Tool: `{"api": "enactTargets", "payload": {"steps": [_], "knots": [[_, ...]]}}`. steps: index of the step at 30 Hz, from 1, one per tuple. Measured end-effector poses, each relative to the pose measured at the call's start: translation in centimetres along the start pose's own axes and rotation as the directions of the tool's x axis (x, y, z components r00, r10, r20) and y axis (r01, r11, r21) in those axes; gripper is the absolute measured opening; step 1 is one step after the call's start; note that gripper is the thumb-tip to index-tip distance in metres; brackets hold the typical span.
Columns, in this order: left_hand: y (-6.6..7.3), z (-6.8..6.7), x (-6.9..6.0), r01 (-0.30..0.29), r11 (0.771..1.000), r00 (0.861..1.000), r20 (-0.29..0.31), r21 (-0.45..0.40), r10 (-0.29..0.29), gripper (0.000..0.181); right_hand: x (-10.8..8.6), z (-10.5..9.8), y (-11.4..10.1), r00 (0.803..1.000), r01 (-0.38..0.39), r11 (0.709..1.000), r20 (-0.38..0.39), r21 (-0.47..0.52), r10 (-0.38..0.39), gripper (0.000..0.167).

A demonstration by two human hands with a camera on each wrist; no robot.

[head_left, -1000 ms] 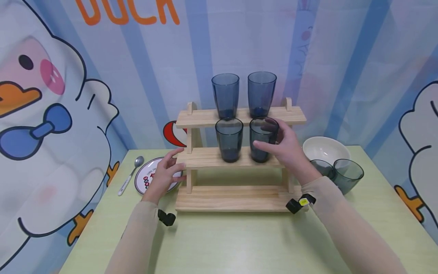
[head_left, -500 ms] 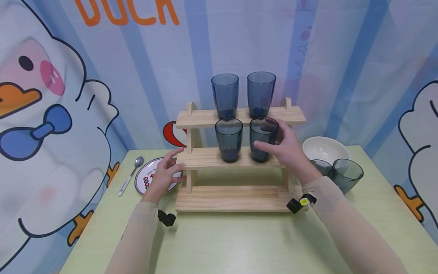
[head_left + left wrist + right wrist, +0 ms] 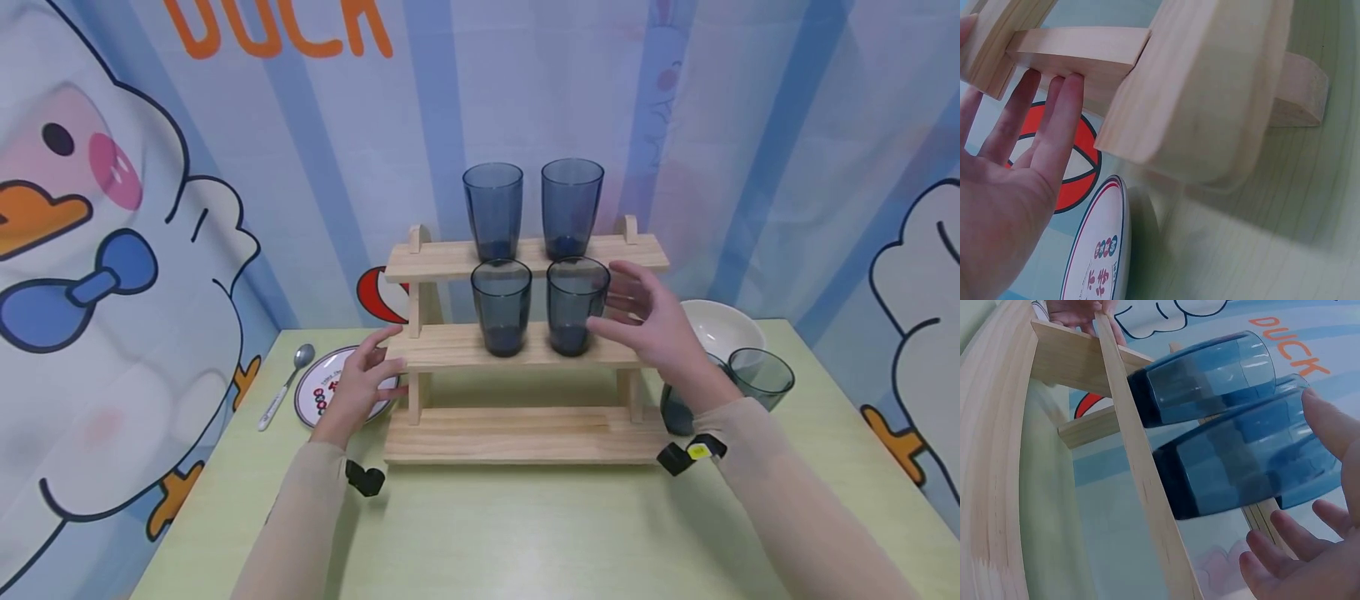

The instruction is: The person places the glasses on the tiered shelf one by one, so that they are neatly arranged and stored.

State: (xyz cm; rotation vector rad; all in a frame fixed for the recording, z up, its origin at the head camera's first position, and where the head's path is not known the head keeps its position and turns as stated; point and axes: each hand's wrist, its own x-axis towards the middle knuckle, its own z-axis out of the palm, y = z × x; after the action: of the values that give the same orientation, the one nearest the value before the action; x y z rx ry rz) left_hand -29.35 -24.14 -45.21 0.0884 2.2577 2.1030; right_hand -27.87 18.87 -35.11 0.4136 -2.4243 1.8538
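Four-handled by neither hand, tinted glass tumblers stand upright on the three-tier wooden rack (image 3: 525, 437). My left hand (image 3: 360, 385) holds the left end of its middle shelf. In the left wrist view, several fingertips touch the wooden post (image 3: 1079, 50) below that shelf. My right hand (image 3: 660, 329) is beside the right-hand middle-shelf tumbler (image 3: 576, 304), fingers spread and nothing gripped. Its thumb is near the glass; contact cannot be told. Left of it stands another tumbler (image 3: 501, 308). On the top shelf are a left tumbler (image 3: 493, 210) and a right tumbler (image 3: 572, 206).
At right, a white bowl (image 3: 723, 321) stands behind a tumbler (image 3: 763, 379) and another tumbler (image 3: 677, 408) partly behind my right hand. At left lie a spoon (image 3: 288, 383) and a printed plate (image 3: 318, 392), partly covered by my left hand.
My right hand has let go of the right-hand middle-shelf tumbler and moved slightly right, its fingers more spread. That tumbler stays in place. My left hand has not visibly moved.
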Motion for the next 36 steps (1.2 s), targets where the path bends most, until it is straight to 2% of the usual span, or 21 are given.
{"api": "enactTargets", "payload": {"steps": [7,17,23,28,32,36], "knots": [[-0.2,-0.1,0.0,-0.001,1.000,1.000,0.001,-0.004,0.001,0.058,-1.0,-1.9,0.3,0.999,0.037,0.999,-0.012,-0.012,-0.037,0.086],[-0.3,-0.1,0.1,0.005,1.000,1.000,0.004,0.000,-0.005,0.059,-3.5,-5.6,1.1,0.997,0.050,0.983,-0.054,-0.175,-0.061,0.082],[-0.2,-0.1,0.0,0.000,1.000,1.000,0.002,-0.010,0.000,0.059,-4.9,-8.5,1.6,0.993,0.067,0.958,-0.080,-0.278,-0.092,0.084],[-0.2,0.0,-0.1,-0.002,1.000,1.000,0.002,-0.012,0.002,0.059,-6.0,-10.8,2.8,0.985,0.078,0.949,-0.126,-0.306,-0.121,0.085],[-0.1,0.0,-0.1,-0.001,1.000,1.000,0.005,-0.003,0.001,0.059,-7.1,-12.5,3.7,0.983,0.051,0.943,-0.152,-0.328,-0.106,0.085],[-0.2,-0.1,0.1,0.002,1.000,1.000,0.005,0.003,-0.002,0.060,-8.2,-13.8,4.3,0.984,-0.021,0.927,-0.171,-0.374,-0.046,0.085]]}}
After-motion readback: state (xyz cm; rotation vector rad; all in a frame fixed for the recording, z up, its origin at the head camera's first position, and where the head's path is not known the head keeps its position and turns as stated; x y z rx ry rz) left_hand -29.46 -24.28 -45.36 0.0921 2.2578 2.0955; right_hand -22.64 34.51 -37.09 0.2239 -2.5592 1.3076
